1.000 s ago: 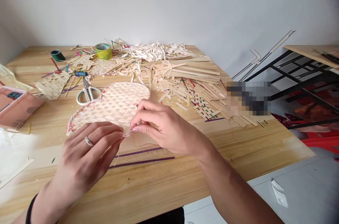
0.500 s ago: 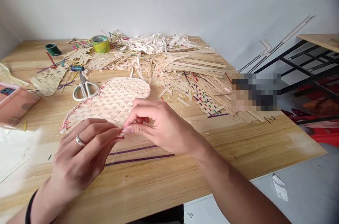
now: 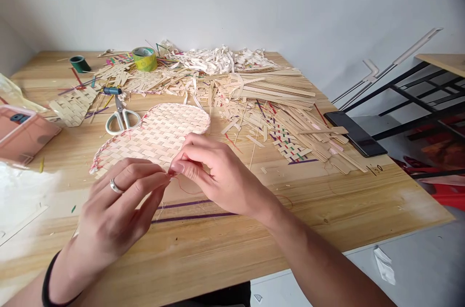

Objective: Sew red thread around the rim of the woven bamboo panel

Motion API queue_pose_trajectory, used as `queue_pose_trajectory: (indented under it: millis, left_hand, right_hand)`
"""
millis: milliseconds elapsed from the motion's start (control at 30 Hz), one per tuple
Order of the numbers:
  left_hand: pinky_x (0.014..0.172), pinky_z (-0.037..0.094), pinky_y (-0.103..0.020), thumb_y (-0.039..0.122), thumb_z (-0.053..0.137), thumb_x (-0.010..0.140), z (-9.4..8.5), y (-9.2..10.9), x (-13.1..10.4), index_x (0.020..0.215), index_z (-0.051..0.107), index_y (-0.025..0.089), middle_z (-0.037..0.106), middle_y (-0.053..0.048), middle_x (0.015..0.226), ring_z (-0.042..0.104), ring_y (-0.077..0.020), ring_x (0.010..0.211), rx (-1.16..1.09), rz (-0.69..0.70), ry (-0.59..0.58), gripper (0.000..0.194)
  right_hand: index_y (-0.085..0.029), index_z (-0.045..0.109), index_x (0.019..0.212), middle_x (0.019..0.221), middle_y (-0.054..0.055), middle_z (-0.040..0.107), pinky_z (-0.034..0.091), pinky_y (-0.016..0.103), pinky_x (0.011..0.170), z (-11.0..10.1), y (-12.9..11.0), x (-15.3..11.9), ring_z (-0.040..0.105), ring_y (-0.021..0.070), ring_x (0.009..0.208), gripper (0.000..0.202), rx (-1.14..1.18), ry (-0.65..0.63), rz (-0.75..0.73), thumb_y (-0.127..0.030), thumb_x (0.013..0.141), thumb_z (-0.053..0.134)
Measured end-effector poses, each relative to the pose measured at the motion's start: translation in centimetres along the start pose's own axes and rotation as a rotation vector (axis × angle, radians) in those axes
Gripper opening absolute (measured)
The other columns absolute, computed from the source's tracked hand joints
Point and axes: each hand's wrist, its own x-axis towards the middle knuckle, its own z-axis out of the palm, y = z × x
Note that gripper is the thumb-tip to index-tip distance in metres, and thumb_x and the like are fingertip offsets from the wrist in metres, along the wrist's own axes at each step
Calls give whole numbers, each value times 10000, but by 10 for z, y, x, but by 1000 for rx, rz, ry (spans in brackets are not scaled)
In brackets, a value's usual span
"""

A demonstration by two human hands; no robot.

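A pale woven piece (image 3: 160, 128) with rounded lobes and a red-and-white bound edge lies on the table, partly covered by my hands. My left hand (image 3: 123, 205), with a ring on one finger, pinches at its near edge. Against those fingertips, the thumb and forefinger of my right hand (image 3: 214, 171) are pressed together. A thin red thread (image 3: 187, 191) hangs in a loop below the right fingers. What exactly lies between the fingertips is too small to make out.
Scissors (image 3: 122, 118) and a dark blue spool (image 3: 112, 90) lie beyond the woven piece. Cut strips (image 3: 269, 86), yellow tape (image 3: 144, 60) and a green roll (image 3: 80, 64) are farther back. A pink box (image 3: 27, 135) stands left, a phone (image 3: 356, 133) at the right edge.
The view has shifted slightly, so the table things appear a little farther right. Both hands stay pinched together at the woven edge, with the right fingertips slightly changed in pose.
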Motion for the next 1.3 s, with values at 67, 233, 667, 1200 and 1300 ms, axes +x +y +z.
queue_pose_trajectory:
  millis: [67, 233, 667, 1200, 1300]
  left_hand:
    - [813, 578, -278, -33, 719, 886, 1, -1, -1, 1128, 686, 166, 753, -41, 1022, 714, -143, 904, 13, -5, 7, 315]
    - [862, 592, -275, -67, 676, 895, 2, -5, -3, 1205, 680, 191, 755, -36, 1057, 722, -140, 957, 3, 0, -26, 403]
    - [826, 625, -384, -104, 665, 855, -2, -9, -11, 1248, 723, 197, 738, -95, 1202, 722, -238, 1060, -77, 58, -40, 499]
    - [738, 568, -341, -62, 734, 861, -1, -1, 1, 1055, 715, 102, 751, -100, 1047, 687, -210, 968, -89, 143, -29, 255]
    - [757, 568, -349, -70, 734, 858, -1, -3, -2, 1084, 715, 98, 750, -103, 1080, 679, -216, 997, -73, 144, -38, 283]
  right_hand:
    - [-138, 657, 880, 914, 35, 593, 446, 266, 775, 1, 1, 0, 564, 132, 839, 233, -18, 7, -16, -203, 1088, 574]
    - [-124, 657, 868, 900, 34, 583, 442, 252, 757, 1, 3, 0, 555, 119, 823, 243, -19, 46, -38, -184, 1087, 570]
    - [-153, 570, 824, 878, 16, 544, 428, 249, 752, 2, 3, -1, 524, 114, 801, 263, -40, 42, -70, -176, 1086, 565]
    - [-158, 694, 1073, 993, 37, 706, 532, 265, 817, 4, -1, -2, 656, 129, 907, 63, 47, 97, -41, -146, 1033, 647]
    - [-185, 675, 1184, 945, 4, 720, 541, 250, 758, 6, -2, -3, 667, 120, 841, 205, 84, 135, 41, -125, 988, 693]
